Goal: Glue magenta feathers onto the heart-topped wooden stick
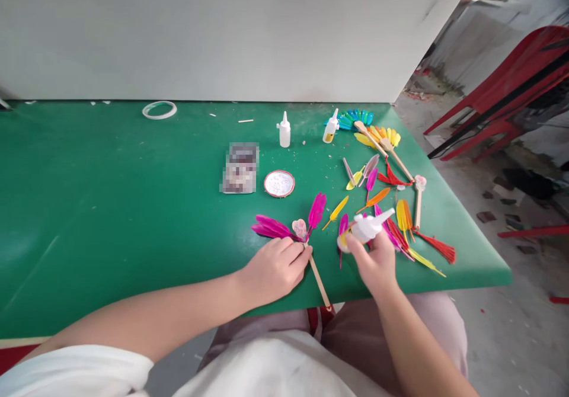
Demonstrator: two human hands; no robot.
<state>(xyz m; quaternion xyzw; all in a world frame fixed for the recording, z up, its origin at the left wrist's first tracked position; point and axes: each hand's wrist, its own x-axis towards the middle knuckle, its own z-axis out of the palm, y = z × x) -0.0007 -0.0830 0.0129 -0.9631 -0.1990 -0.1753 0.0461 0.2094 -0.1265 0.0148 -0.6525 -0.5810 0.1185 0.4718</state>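
Note:
My left hand [276, 266] is closed at the top of a wooden-handled feather fan [319, 279], its fingertips pressed where the handle meets the feathers. Magenta feathers [272, 227] spread to the left of a small pinkish heart-shaped piece [299, 229], and another magenta feather [317, 210] stands to its right. The handle slants down to the table's front edge. In my right hand [377, 263] is a white glue bottle [365, 229], lying nearly sideways with its nozzle toward the upper right. Loose magenta, orange and yellow feathers [338, 210] lie around and behind the bottle.
On the green table [133, 207] stand two more glue bottles [285, 133]. A round white disc [279, 183], a phone-sized item with a pixelated face [240, 169] and a tape roll [159, 110] lie there too. Blue [355, 118] and yellow [386, 138] feather fans rest at the far right.

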